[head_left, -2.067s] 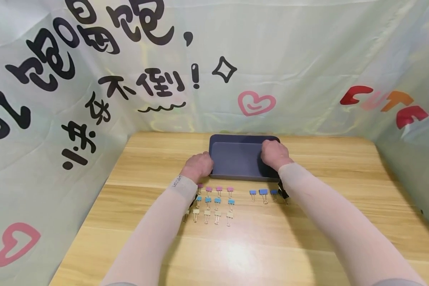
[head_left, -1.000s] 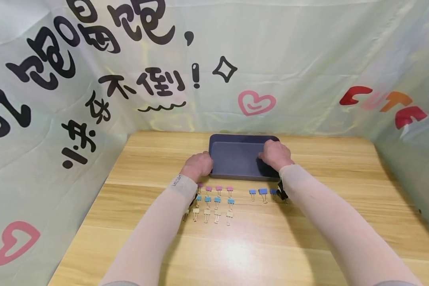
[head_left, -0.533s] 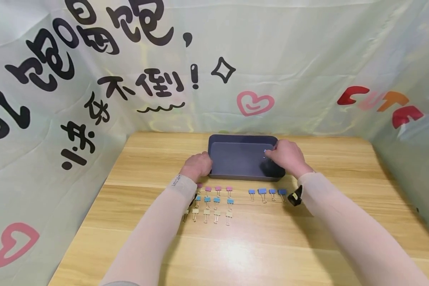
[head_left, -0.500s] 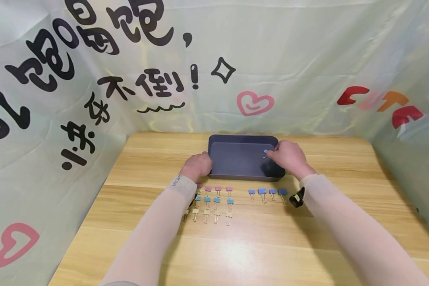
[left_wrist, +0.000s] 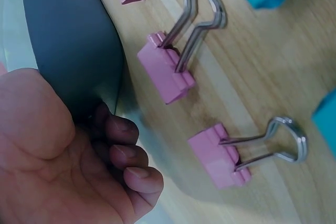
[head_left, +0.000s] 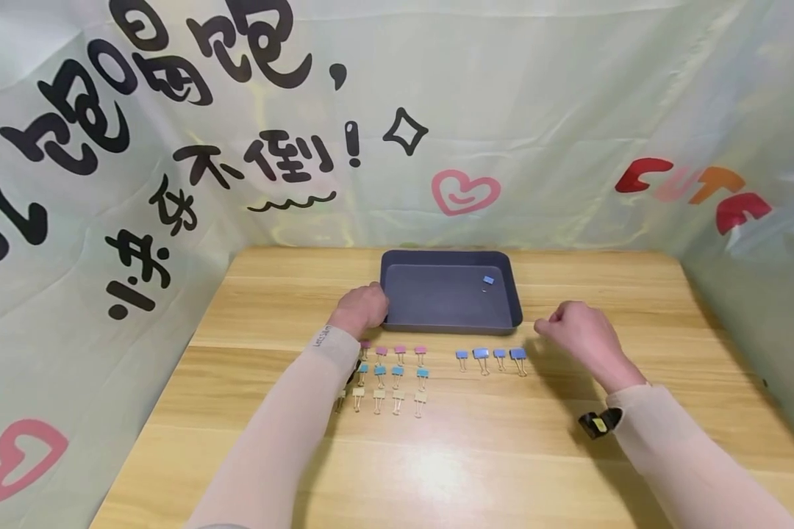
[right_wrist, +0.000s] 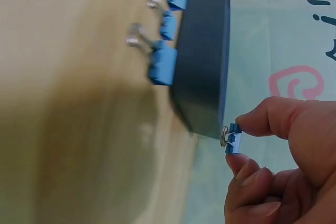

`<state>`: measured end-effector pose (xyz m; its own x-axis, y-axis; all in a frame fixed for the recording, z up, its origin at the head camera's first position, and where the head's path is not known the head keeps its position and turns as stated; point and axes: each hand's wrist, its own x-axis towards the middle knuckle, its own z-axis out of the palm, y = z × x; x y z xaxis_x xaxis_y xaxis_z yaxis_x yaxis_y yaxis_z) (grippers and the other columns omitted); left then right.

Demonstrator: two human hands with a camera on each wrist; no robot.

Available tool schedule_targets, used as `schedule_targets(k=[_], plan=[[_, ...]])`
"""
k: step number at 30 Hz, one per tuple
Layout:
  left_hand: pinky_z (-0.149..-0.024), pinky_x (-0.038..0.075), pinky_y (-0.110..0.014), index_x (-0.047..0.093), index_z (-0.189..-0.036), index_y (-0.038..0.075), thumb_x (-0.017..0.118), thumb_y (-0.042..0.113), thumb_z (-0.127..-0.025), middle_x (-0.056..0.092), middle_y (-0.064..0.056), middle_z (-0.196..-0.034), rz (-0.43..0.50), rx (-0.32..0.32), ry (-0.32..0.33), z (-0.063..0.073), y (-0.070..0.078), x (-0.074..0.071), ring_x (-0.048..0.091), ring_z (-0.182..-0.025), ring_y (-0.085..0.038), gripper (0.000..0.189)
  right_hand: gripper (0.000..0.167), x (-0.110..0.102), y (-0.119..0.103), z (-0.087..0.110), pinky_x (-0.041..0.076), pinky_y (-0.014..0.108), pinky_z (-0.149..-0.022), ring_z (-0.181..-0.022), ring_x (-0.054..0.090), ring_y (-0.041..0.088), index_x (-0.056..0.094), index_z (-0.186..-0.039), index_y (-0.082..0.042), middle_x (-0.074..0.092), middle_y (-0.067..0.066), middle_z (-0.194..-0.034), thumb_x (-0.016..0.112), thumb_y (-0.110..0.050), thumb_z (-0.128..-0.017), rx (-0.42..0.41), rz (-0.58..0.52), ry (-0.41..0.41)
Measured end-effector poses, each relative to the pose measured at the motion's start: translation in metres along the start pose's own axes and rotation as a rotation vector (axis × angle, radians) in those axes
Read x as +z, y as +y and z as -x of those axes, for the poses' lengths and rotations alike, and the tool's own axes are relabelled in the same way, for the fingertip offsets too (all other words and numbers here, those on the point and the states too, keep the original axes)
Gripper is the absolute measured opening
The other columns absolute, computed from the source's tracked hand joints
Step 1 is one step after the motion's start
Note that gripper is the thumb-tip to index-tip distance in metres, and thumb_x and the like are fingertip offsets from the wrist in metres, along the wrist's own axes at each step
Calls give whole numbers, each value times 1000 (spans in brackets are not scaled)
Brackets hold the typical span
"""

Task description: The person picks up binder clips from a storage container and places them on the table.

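In the head view my left hand (head_left: 360, 308) grips the left end of a dark grey tray (head_left: 443, 303) at the back of the table; the left wrist view shows its fingers curled against the tray's wall. A little right of the tray, my right hand (head_left: 584, 339) pinches a small blue binder clip (right_wrist: 234, 139) between thumb and finger, best seen in the right wrist view. Another blue clip (head_left: 488, 280) lies inside the tray. Several blue clips (head_left: 481, 354) form a row before the tray, left of my right hand.
At left centre lie rows of several binder clips each: pink (head_left: 400, 350), teal (head_left: 398, 372) and cream (head_left: 398, 397). My left forearm partly covers their left ends. Printed cloth walls (head_left: 556, 110) enclose the wooden table (head_left: 384, 470) at the back and sides.
My right hand has come out of the tray, moving right and toward me with the clip. The clip left in the tray and the whole blue row now show. The left hand keeps its grip.
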<state>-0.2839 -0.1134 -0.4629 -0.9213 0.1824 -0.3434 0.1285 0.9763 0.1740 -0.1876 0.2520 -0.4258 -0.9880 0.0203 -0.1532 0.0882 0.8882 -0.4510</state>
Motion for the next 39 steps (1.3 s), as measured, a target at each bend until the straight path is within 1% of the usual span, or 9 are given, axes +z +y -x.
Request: schedule_targets(k=[3, 6, 10, 13, 18, 23, 33, 37, 39], plan=[[-113, 49, -48, 32, -160, -6, 30, 27, -115, 59, -23, -149, -2, -3, 5, 1, 0, -1, 60, -135, -38, 56, 40, 6, 8, 8, 35, 33, -53, -54, 40, 16, 47, -63, -17, 42, -5, -56, 63, -36, -95, 5, 16, -19], [-113, 49, -48, 36, -158, -6, 30, 28, -115, 60, -23, -146, -11, -7, 8, 2, 0, -2, 60, -133, -39, 54, 38, 12, 12, 13, 37, 33, -53, -58, 47, 19, 53, -67, -15, 48, -2, -60, 64, -37, -95, 26, 19, -37], [-113, 49, -48, 39, -155, -6, 31, 28, -115, 61, -23, -145, -7, -12, 13, 3, 1, -2, 61, -132, -38, 53, 36, 23, 13, 15, 37, 33, -53, -60, 50, 20, 56, -67, -15, 51, -1, -61, 64, -38, -94, 40, 23, -24], [-111, 50, -48, 41, -154, -6, 31, 27, -115, 62, -23, -142, -5, -13, 17, 3, 1, -1, 62, -130, -38, 52, 36, 29, 12, 14, 36, 33, -53, -61, 51, 21, 55, -64, -17, 50, -1, -60, 65, -38, -92, 38, 28, -10], [-112, 50, -48, 39, -155, -6, 30, 27, -115, 62, -23, -143, -2, -16, 18, 2, 1, -1, 61, -132, -39, 53, 38, 35, 10, 13, 36, 34, -52, -61, 51, 22, 53, -60, -18, 49, -1, -59, 65, -38, -90, 46, 41, -10], [-114, 48, -48, 36, -157, -6, 29, 28, -115, 60, -24, -146, -4, -20, 15, 3, 1, -2, 60, -134, -39, 55, 38, 39, 9, 14, 36, 35, -52, -61, 51, 22, 49, -59, -19, 47, 0, -59, 63, -36, -90, 67, 65, -29], [-111, 50, -48, 40, -154, -6, 30, 28, -115, 62, -24, -142, -12, -15, 13, 2, 0, -2, 62, -131, -38, 53, 43, 42, 11, 15, 35, 34, -52, -59, 49, 21, 48, -57, -18, 44, -1, -57, 62, -38, -92, 74, 80, -35], [-111, 51, -48, 41, -153, -7, 30, 29, -115, 63, -25, -141, -17, -10, 11, 2, 0, -1, 63, -130, -38, 53, 46, 40, 12, 16, 34, 33, -51, -56, 47, 19, 48, -56, -19, 43, -3, -54, 61, -40, -94, 68, 79, -39], [-110, 51, -48, 40, -154, -7, 30, 29, -115, 62, -25, -141, -19, -9, 10, 2, 0, -1, 63, -130, -38, 53, 47, 35, 11, 15, 34, 33, -51, -54, 45, 18, 47, -55, -19, 42, -5, -53, 59, -40, -95, 60, 77, -25]])
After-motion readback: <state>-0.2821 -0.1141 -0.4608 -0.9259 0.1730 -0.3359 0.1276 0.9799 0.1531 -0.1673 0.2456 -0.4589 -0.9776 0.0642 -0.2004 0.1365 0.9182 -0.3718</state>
